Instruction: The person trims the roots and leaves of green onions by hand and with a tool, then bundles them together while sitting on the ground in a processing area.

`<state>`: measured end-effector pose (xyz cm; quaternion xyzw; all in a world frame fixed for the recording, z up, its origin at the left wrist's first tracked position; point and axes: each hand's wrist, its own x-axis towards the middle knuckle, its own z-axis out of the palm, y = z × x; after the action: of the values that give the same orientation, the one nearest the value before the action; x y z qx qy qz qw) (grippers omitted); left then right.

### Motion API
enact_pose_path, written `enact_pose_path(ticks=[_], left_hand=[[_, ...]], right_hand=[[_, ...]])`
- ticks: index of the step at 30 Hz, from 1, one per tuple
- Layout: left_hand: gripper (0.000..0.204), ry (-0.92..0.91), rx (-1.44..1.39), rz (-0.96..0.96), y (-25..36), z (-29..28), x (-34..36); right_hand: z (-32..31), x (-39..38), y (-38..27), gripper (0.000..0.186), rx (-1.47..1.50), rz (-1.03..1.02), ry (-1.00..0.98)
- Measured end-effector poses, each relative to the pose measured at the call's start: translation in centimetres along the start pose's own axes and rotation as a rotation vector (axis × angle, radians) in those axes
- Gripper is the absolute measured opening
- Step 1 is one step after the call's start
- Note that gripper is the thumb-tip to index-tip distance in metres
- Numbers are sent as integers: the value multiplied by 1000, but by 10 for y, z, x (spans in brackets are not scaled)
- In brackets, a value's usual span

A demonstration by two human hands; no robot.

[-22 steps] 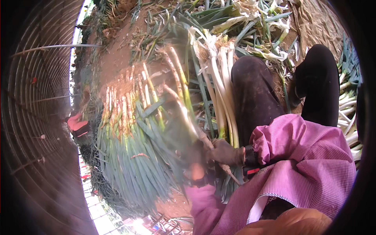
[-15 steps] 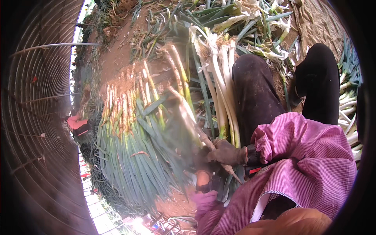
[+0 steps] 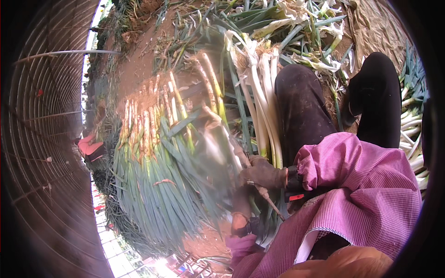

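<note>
My right hand point(image 3: 262, 173), in a dark dirty glove, is closed around a thin, stick-like tool point(image 3: 271, 204) that slants past my fingers. Just beside and below it, my left hand point(image 3: 240, 200) is closed around the lower part of a green onion point(image 3: 218, 125). The onion's pale stalk points up and left and looks smeared, with its outer skin hard to make out. Left of my hands lies a wide row of unpeeled green onions point(image 3: 148, 129), brown-skinned roots away from me. Peeled white green onions point(image 3: 262, 102) lie against my bent leg.
Stripped leaves and skins point(image 3: 296, 28) are heaped at the far side. More white-stalked onions point(image 3: 412, 129) lie at the right edge. A brown sheet point(image 3: 380, 32) covers ground at the upper right. Another person point(image 3: 90, 146) bends at the far left beside a ribbed plastic tunnel wall point(image 3: 41, 120).
My right hand has shifted slightly up and left with the tool. My left hand has come up closer to it, and the held onion has tilted and moved a little right.
</note>
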<state>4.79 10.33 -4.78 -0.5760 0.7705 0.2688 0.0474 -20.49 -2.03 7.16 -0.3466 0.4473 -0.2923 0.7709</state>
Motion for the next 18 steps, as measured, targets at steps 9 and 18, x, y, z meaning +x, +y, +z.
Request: enact_pose_path(ticks=[9,18], left_hand=[[19,-129,-705,-259,13,-13,-2],[20,85,-1265,-370,24,-3,4]], right_hand=[[-14,-5,-11,28,205,-30,-153],[-9,44,43,23,-432,-627,-176]])
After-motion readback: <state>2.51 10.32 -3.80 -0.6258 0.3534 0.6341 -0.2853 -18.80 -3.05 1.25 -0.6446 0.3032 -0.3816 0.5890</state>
